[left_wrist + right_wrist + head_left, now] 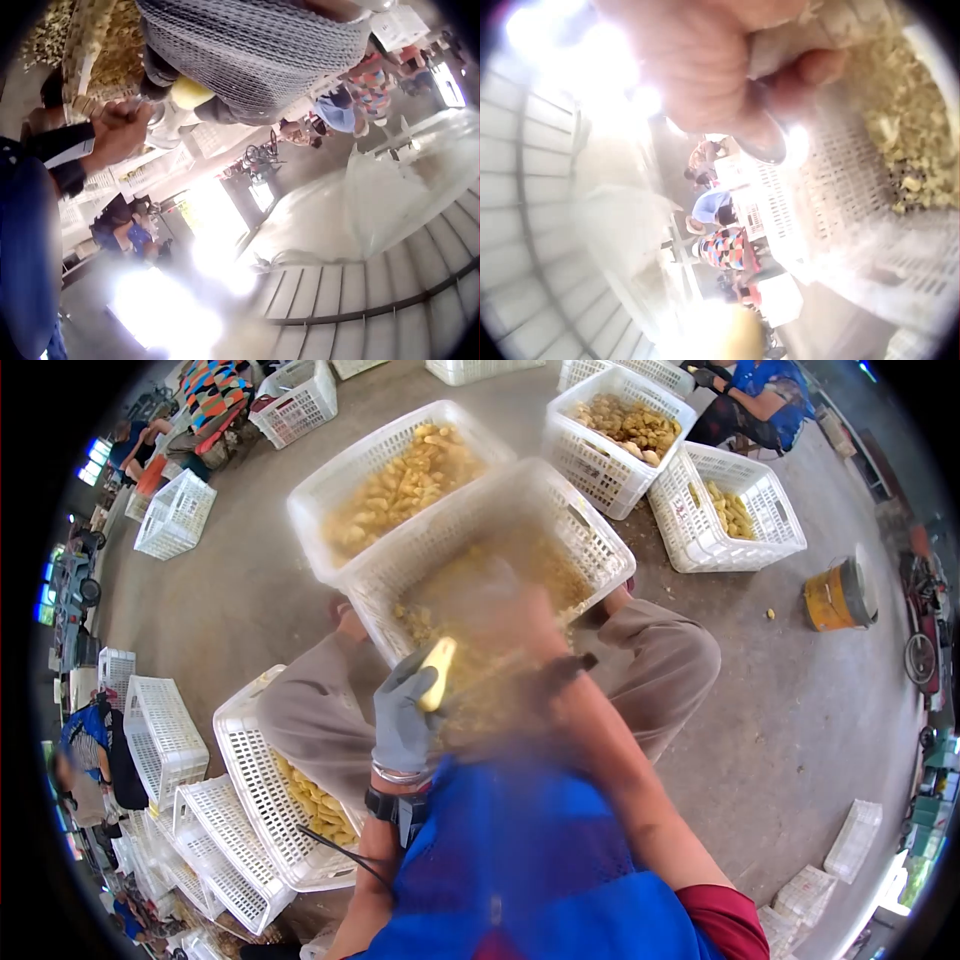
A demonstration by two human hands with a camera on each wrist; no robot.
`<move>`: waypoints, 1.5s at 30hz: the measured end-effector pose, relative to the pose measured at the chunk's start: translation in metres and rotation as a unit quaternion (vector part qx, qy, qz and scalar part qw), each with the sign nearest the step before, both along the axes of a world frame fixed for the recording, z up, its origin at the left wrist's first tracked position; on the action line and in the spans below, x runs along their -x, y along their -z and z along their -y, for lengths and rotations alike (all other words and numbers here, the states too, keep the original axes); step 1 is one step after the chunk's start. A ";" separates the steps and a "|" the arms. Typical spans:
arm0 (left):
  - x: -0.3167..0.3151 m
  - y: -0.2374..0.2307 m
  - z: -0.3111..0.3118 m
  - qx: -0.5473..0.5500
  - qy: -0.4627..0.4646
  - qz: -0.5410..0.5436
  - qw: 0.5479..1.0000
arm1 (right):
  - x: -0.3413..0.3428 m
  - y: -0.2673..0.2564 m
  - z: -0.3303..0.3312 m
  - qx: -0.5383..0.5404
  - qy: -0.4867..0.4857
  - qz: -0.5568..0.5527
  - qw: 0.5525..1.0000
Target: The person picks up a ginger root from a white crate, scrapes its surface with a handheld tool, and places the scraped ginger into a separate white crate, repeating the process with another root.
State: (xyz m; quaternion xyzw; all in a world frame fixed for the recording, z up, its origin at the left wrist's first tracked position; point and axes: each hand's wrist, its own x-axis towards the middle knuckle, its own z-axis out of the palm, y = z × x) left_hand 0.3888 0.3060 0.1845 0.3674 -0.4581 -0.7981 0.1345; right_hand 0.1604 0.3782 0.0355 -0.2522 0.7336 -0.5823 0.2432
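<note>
My left hand (402,710), in a grey knit glove, grips a peeled, pale yellow, tapering vegetable piece (438,672) between thumb and fingers. The piece shows as a yellow end (192,93) beside the gloved fingers in the left wrist view. My bare right hand (515,618) is blurred in the head view, over the white crate (605,550) between my legs. Its fingers curl round a small tool with a shiny metal end (771,146); its exact kind I cannot tell. Yellow-brown scraps (922,105) cover the crate's bottom.
Beyond the near crate stands a crate (308,525) of yellow pieces. Two more filled crates (610,485) are at the far right, near a yellow bucket (835,598). By my left leg is another crate (250,800) of peeled pieces. Other people sit around.
</note>
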 end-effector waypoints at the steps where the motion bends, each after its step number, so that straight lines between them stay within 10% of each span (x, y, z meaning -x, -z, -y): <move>1: -0.002 0.001 0.004 -0.015 0.021 0.008 1.000 | 0.000 -0.039 -0.008 -0.008 -0.007 0.054 0.999; 6: 0.012 0.019 -0.002 -0.030 0.006 -0.036 0.999 | -0.030 -0.068 -0.006 -0.105 -0.159 0.023 0.981; 13: 0.009 -0.001 -0.005 0.033 0.022 -0.035 0.999 | -0.012 -0.096 -0.024 -0.062 -0.009 0.143 0.988; 19: 0.013 0.012 -0.007 0.085 0.054 0.010 0.995 | -0.014 -0.028 -0.010 -0.003 -0.052 -0.122 0.991; 23: 0.011 0.002 -0.005 -0.005 0.010 -0.037 0.999 | -0.010 -0.043 -0.014 0.062 -0.046 0.084 0.994; 27: 0.018 0.006 -0.006 -0.031 -0.022 -0.074 0.997 | -0.019 -0.038 -0.021 -0.104 -0.100 -0.262 0.954; 45: 0.021 -0.002 -0.018 -0.006 -0.037 -0.051 0.998 | -0.066 -0.103 -0.041 -0.313 -0.189 -0.311 0.877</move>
